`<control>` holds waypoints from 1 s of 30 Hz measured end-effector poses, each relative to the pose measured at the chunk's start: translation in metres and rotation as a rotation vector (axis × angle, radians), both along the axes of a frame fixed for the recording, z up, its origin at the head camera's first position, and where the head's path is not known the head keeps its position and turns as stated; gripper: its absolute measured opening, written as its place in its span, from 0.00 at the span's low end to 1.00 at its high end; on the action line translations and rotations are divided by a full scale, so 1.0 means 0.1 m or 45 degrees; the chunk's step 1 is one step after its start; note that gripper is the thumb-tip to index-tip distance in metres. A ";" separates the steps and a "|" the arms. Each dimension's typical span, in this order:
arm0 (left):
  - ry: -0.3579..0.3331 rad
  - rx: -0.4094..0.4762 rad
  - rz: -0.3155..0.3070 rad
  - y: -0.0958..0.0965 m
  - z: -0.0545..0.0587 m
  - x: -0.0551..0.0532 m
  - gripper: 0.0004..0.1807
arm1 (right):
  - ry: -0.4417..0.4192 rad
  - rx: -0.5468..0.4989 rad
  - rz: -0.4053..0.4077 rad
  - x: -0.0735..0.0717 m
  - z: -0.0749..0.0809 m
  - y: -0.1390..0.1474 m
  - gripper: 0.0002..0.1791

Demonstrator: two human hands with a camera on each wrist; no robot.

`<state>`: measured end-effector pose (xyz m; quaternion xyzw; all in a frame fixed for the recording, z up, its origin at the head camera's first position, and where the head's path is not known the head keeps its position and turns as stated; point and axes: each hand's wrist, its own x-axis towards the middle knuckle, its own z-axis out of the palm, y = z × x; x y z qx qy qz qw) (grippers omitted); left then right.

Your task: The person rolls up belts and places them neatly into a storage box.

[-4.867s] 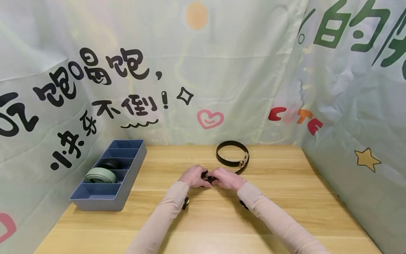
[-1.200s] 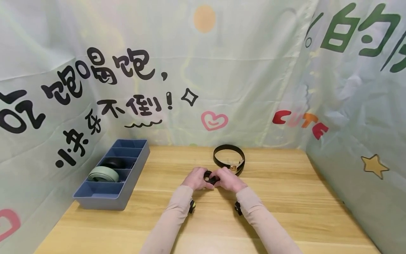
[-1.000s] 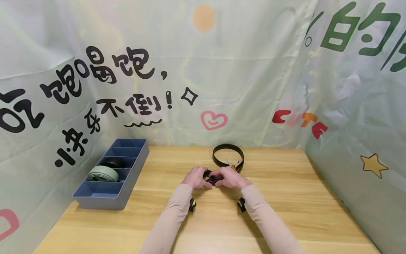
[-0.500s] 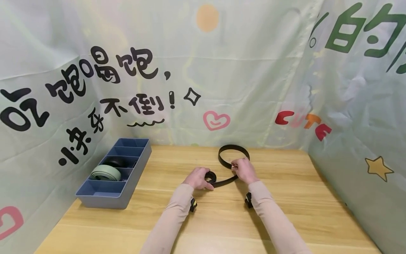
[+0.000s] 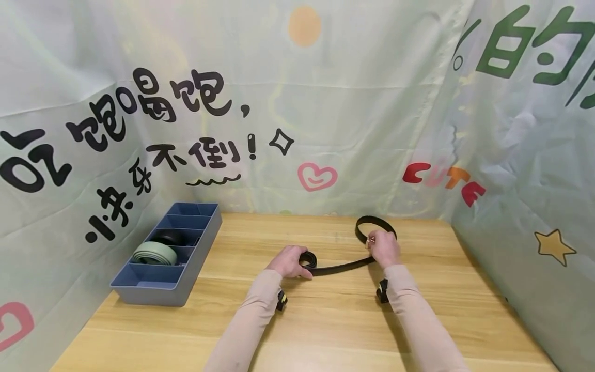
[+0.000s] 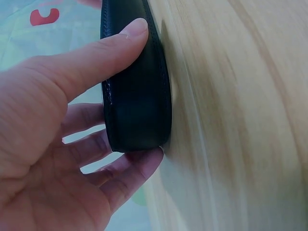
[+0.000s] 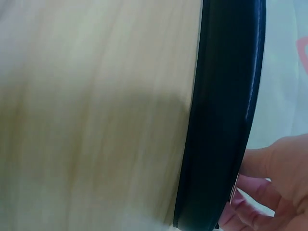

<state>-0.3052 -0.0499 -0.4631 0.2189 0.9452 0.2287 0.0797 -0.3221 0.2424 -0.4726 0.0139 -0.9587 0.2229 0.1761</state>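
Note:
A black belt [image 5: 341, 268] stands on its edge on the table. Its left end is rolled into a small coil [image 5: 308, 259], and a larger open loop [image 5: 374, 220] curves behind at its right end. My left hand [image 5: 288, 262] holds the coil, its thumb pressing the outer face in the left wrist view while the fingers bend round behind the coil [image 6: 137, 110]. At the gold-coloured buckle [image 5: 369, 243], my right hand [image 5: 385, 249] pinches the belt's right end. The right wrist view has the strap [image 7: 221, 96] in front, partly covering the fingers.
On the left stands a blue-grey divided box [image 5: 195, 268]. In its compartments lie a pale green rolled belt [image 5: 155, 253] and a black rolled one [image 5: 168, 237]. Printed cloth walls [image 5: 362, 129] rise behind and beside the wooden table [image 5: 316, 325].
My right hand has left the coil, taken the buckle end and moved right. The strap between my hands has lengthened and the loop has shifted right and shrunk. My left hand stays at the coil.

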 end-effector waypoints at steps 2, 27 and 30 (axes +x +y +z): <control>0.002 -0.001 -0.006 0.00 -0.01 0.00 0.45 | 0.008 0.011 -0.049 0.02 0.00 0.05 0.06; -0.002 -0.003 -0.058 -0.01 -0.02 -0.04 0.44 | -0.069 0.132 0.391 0.16 -0.01 -0.69 0.07; 0.003 -0.008 -0.053 -0.01 -0.03 -0.05 0.44 | -0.178 0.046 0.597 0.19 0.00 -0.79 0.05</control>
